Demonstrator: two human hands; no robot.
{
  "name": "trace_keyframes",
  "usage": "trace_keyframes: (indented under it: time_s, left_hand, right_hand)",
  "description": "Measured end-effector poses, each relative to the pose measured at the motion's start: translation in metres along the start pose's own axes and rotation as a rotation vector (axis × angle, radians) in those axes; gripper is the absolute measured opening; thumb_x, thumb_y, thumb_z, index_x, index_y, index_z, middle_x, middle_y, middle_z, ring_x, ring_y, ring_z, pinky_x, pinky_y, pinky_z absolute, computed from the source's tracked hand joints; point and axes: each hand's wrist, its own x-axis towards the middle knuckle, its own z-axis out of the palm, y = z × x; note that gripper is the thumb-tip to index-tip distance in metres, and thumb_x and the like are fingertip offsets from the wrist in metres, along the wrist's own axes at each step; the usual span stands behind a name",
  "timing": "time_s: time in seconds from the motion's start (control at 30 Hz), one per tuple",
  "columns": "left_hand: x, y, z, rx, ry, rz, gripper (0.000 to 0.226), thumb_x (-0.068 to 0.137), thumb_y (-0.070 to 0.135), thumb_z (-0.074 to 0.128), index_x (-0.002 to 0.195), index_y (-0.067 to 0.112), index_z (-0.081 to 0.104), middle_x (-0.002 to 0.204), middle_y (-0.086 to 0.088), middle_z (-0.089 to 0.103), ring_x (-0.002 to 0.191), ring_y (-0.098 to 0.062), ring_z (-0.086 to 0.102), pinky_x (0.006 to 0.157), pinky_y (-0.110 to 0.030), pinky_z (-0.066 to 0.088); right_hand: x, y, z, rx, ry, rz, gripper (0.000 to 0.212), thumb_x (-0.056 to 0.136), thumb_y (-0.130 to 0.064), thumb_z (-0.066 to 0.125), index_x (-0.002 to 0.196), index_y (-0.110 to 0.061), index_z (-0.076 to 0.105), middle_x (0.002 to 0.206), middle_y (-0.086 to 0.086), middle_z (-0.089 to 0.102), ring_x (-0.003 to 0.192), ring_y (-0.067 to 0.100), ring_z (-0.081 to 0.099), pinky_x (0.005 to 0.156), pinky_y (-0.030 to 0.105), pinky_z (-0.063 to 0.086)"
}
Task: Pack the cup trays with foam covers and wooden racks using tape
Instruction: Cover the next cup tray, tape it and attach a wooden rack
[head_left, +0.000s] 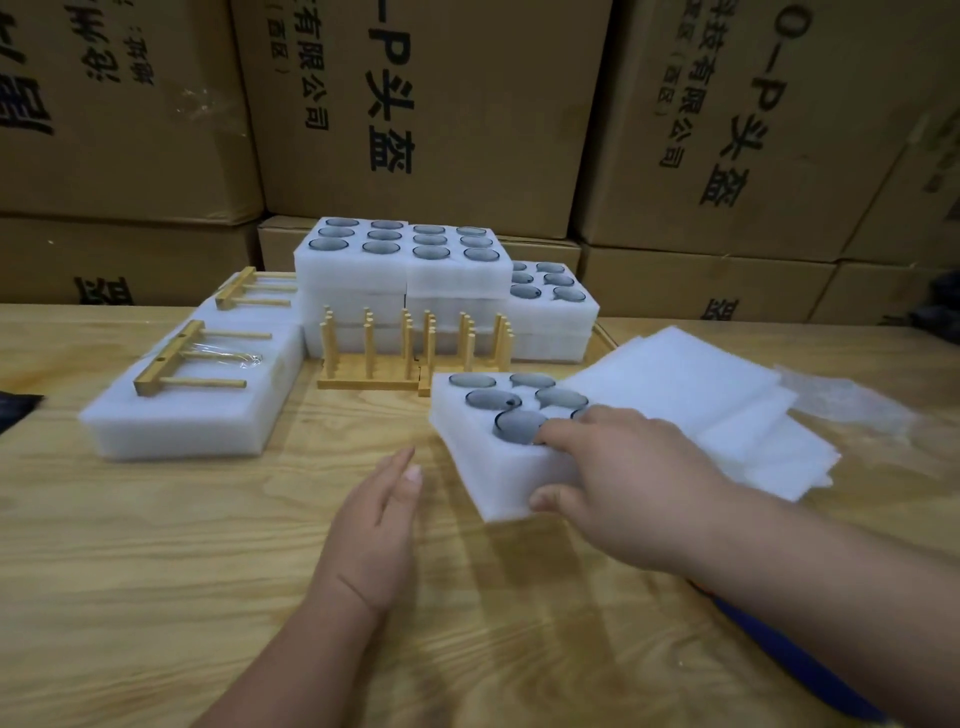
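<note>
A white foam cup tray (467, 415) holding several grey glass cups lies tilted on the wooden table (156, 571), right of centre. My right hand (618, 467) grips its near corner, thumb on the front side and fingers on top beside a cup. My left hand (384, 514) hovers flat with straight fingers just left of that tray, holding nothing. Thin white foam covers (701, 395) lie spread to the right, partly under the tray. Upright wooden racks (410, 353) stand behind it. At the left sit packed foam trays (197, 410) with a wooden rack (182, 358) taped on top.
Stacks of foam trays with cups (405, 260) stand at the back centre. Brown cardboard cartons (441, 104) wall off the far side. A blue object (795, 660) lies under my right forearm at the table's right edge. Something dark (15, 410) shows at the left edge.
</note>
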Motion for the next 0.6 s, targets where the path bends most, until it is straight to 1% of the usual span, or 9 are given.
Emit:
trace_keyframes:
  time_s: [0.1,0.23,0.3,0.37,0.4,0.43,0.5,0.57,0.6]
  left_hand:
    - [-0.001,0.001,-0.005,-0.198,0.067,-0.009,0.066,0.089,0.049,0.041,0.141,0.011,0.055,0.144,0.005,0.055,0.130,0.004,0.048,0.098,0.002,0.030]
    - [0.002,-0.004,-0.007,-0.266,0.044,-0.019,0.061,0.094,0.043,0.048,0.145,0.011,0.051,0.147,0.006,0.052,0.119,0.025,0.044,0.092,0.005,0.031]
    - [0.002,-0.004,-0.007,-0.320,0.047,-0.034,0.067,0.087,0.047,0.048,0.145,0.014,0.052,0.146,0.007,0.053,0.123,0.021,0.046,0.097,0.000,0.036]
    - [0.002,-0.006,-0.009,-0.418,0.045,-0.073,0.071,0.082,0.052,0.057,0.145,0.018,0.053,0.146,0.006,0.056,0.132,0.001,0.051,0.114,-0.025,0.039]
    - [0.003,-0.007,-0.011,-0.474,0.042,-0.099,0.076,0.077,0.053,0.063,0.144,0.020,0.054,0.146,0.004,0.056,0.135,-0.008,0.051,0.117,-0.038,0.037]
    - [0.003,-0.008,-0.013,-0.522,0.043,-0.128,0.080,0.071,0.052,0.067,0.144,0.023,0.054,0.147,0.004,0.054,0.137,-0.014,0.050,0.118,-0.046,0.035]
    - [0.006,-0.010,-0.019,-0.568,0.055,-0.182,0.083,0.066,0.043,0.071,0.145,0.027,0.051,0.151,0.005,0.050,0.138,-0.013,0.048,0.119,-0.048,0.033]
    - [0.009,-0.013,-0.024,-0.581,0.065,-0.213,0.080,0.071,0.031,0.067,0.148,0.027,0.048,0.154,0.007,0.047,0.134,-0.003,0.048,0.116,-0.041,0.036]
    - [0.010,-0.014,-0.025,-0.587,0.066,-0.219,0.079,0.073,0.027,0.064,0.149,0.027,0.046,0.154,0.007,0.046,0.131,0.001,0.049,0.114,-0.037,0.037]
  right_hand:
    - [-0.010,-0.017,0.019,0.015,0.004,0.000,0.047,0.090,-0.063,0.053,0.133,-0.046,0.044,0.124,-0.002,0.056,0.124,0.024,0.048,0.096,0.043,0.037]
    - [-0.022,-0.039,0.042,-0.012,0.055,-0.016,0.043,0.093,-0.061,0.050,0.131,-0.042,0.044,0.120,0.001,0.050,0.124,0.027,0.042,0.101,0.046,0.030]
    - [-0.026,-0.047,0.049,-0.004,0.106,-0.050,0.041,0.092,-0.060,0.050,0.128,-0.040,0.046,0.118,0.001,0.051,0.122,0.028,0.043,0.102,0.047,0.030]
    - [-0.029,-0.050,0.053,0.030,0.155,-0.130,0.043,0.090,-0.062,0.050,0.126,-0.039,0.048,0.111,-0.002,0.056,0.115,0.026,0.050,0.100,0.046,0.034]
    - [-0.030,-0.050,0.054,0.069,0.167,-0.167,0.044,0.089,-0.065,0.048,0.124,-0.039,0.049,0.104,-0.006,0.060,0.108,0.023,0.056,0.093,0.043,0.039]
    - [-0.029,-0.049,0.055,0.132,0.188,-0.181,0.046,0.088,-0.069,0.044,0.122,-0.038,0.051,0.096,-0.010,0.064,0.099,0.020,0.060,0.084,0.040,0.044]
    - [-0.022,-0.042,0.061,0.407,0.261,-0.146,0.045,0.087,-0.069,0.043,0.112,-0.036,0.060,0.088,-0.015,0.064,0.089,0.009,0.061,0.075,0.033,0.048]
    - [-0.010,-0.029,0.071,0.781,0.390,-0.031,0.028,0.087,-0.056,0.053,0.103,-0.035,0.065,0.099,-0.019,0.062,0.100,0.002,0.059,0.084,0.023,0.048]
    - [-0.003,-0.023,0.076,0.967,0.422,0.063,0.022,0.087,-0.049,0.057,0.105,-0.038,0.066,0.108,-0.022,0.060,0.108,-0.001,0.058,0.088,0.018,0.046]
